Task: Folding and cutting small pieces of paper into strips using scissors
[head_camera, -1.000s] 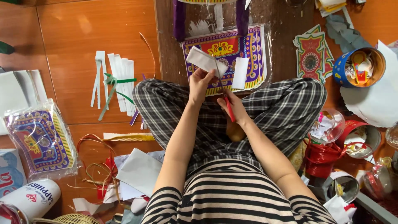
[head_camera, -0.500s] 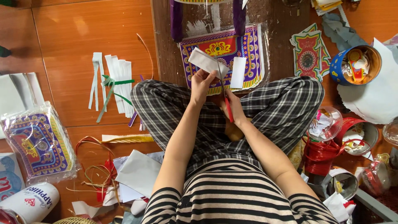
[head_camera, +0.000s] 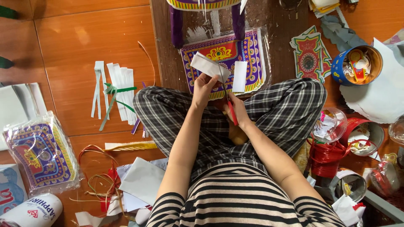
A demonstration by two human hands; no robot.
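Observation:
I sit cross-legged on the floor. My left hand [head_camera: 203, 87] pinches a folded white paper piece [head_camera: 209, 66] and holds it up over my knees. My right hand [head_camera: 237, 108] grips red-handled scissors [head_camera: 231, 110] whose blades reach up into the paper's right edge. Just past the paper lies a purple, red and yellow patterned sheet in a clear sleeve [head_camera: 252, 46], with a small white paper rectangle [head_camera: 240, 76] resting on it.
White paper strips [head_camera: 119, 93] with a green ribbon lie to the left. A second sleeved patterned sheet [head_camera: 37, 151] and paper scraps [head_camera: 141, 180] sit at lower left. A blue tin [head_camera: 340, 67], a red wire spool [head_camera: 324, 156] and small bowls crowd the right.
The view has drifted slightly. Both hands stay at the paper, which now sits a little lower against the scissors.

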